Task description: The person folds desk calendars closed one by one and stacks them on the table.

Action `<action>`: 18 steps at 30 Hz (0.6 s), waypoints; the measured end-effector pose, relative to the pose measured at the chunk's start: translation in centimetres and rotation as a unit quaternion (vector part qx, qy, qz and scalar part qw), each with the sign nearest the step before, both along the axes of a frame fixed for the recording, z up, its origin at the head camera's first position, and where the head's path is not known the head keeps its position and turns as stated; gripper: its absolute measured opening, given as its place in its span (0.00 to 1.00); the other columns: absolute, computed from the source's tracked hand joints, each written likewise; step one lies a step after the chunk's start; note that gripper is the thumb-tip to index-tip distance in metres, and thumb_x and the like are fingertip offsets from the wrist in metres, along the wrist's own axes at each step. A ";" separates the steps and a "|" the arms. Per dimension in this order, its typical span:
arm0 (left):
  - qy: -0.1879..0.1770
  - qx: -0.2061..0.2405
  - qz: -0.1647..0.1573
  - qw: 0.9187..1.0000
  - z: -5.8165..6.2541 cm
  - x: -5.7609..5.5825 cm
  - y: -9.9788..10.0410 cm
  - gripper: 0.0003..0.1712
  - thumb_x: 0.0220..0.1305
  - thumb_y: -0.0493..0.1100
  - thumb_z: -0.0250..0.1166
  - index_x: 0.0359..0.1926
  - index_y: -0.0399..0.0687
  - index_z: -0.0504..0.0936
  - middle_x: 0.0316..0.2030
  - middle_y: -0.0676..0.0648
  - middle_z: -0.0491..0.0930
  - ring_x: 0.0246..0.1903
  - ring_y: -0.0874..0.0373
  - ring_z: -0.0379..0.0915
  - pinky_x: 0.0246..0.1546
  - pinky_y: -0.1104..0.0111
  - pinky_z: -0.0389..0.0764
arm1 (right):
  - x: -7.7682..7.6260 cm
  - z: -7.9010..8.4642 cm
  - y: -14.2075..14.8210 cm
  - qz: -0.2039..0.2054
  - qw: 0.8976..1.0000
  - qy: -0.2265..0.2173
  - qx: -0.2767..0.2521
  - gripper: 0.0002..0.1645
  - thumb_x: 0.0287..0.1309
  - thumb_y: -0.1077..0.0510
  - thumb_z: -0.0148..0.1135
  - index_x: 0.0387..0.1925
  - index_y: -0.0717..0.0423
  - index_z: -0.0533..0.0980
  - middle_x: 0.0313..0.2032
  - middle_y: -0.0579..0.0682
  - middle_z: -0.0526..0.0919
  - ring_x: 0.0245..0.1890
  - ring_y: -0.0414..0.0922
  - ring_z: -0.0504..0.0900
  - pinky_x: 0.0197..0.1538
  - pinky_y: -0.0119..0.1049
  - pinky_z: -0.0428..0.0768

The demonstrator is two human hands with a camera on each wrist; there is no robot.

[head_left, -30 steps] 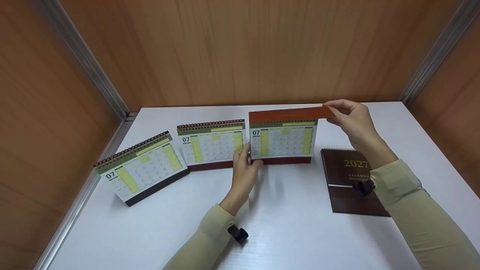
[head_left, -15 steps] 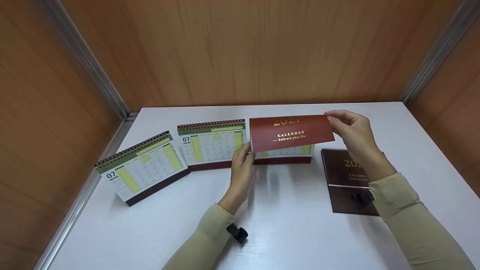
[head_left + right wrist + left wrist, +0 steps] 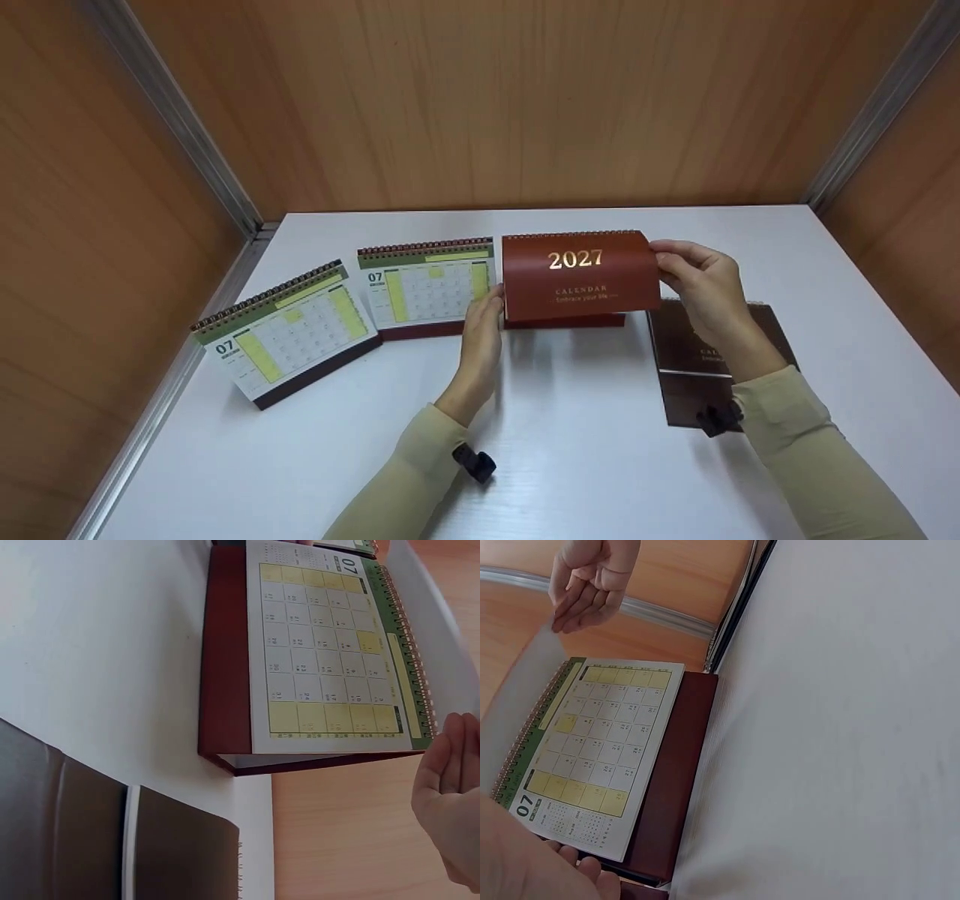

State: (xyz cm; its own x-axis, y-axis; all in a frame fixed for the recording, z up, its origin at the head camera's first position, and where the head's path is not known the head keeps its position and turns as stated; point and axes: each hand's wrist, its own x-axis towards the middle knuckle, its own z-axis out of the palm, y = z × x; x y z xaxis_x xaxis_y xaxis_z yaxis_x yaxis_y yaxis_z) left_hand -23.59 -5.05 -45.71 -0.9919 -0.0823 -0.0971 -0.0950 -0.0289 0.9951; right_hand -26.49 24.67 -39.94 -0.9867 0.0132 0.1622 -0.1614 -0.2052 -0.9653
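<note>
A red desk calendar (image 3: 577, 277) stands upright at the back middle, its cover marked 2027 bowed out in front of its pages. My right hand (image 3: 701, 289) pinches the right edge of this cover between thumb and fingers. In the left wrist view, the July page (image 3: 600, 742) shows under the lifted cover. My left hand (image 3: 481, 341) holds the calendar's left side, with its fingertips (image 3: 589, 868) at the page edge. Close to that hand, on its left, stands a second desk calendar (image 3: 427, 292) showing 07.
A third calendar (image 3: 289, 330), with a dark base, stands angled at the left. On the right, under my right forearm, a dark brown calendar (image 3: 686, 390) lies flat on the white table (image 3: 585, 465). Wooden panels (image 3: 525, 105) enclose the back and sides.
My right hand has brought the red cover over from the top of the calendar, forward and down across the July page. The left hand has stayed at the calendar's left side.
</note>
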 end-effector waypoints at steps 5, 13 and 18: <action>0.006 -0.003 0.002 1.000 -0.1 -0.1 0.0 0.30 0.84 0.51 0.43 0.78 0.45 0.69 0.75 0.42 0.65 0.78 0.46 0.57 0.79 0.51 0.58 | 0.0 -0.6 0.0 0.011 1.000 -0.005 -0.010 0.12 0.74 0.65 0.63 0.52 0.67 0.85 0.48 0.53 0.86 0.50 0.44 0.87 0.59 0.33 0.84; 0.005 -0.005 -0.007 1.000 -0.1 0.1 0.0 0.31 0.85 0.52 0.43 0.80 0.46 0.66 0.73 0.44 0.65 0.77 0.49 0.57 0.79 0.53 0.58 | -0.2 -2.0 0.1 0.003 1.000 -0.011 0.013 0.19 0.71 0.60 0.70 0.55 0.69 0.78 0.43 0.50 0.87 0.47 0.42 0.88 0.57 0.33 0.85; 0.017 -0.033 0.001 0.999 -0.1 0.2 0.1 0.31 0.84 0.51 0.45 0.80 0.46 0.67 0.72 0.43 0.68 0.75 0.48 0.61 0.78 0.52 0.62 | -0.4 -2.7 0.1 -0.009 0.998 -0.027 0.047 0.21 0.70 0.58 0.71 0.57 0.65 0.77 0.42 0.48 0.89 0.47 0.41 0.89 0.57 0.32 0.85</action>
State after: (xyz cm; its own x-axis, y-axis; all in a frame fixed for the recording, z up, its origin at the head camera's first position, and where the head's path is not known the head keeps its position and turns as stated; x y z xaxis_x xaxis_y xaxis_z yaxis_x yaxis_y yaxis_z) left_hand -23.34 -4.94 -45.78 -0.9942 -0.0899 -0.0584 -0.0620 0.0368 0.9974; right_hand -26.89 24.74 -42.61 -0.9937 0.0187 0.1108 -0.1122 -0.1104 -0.9875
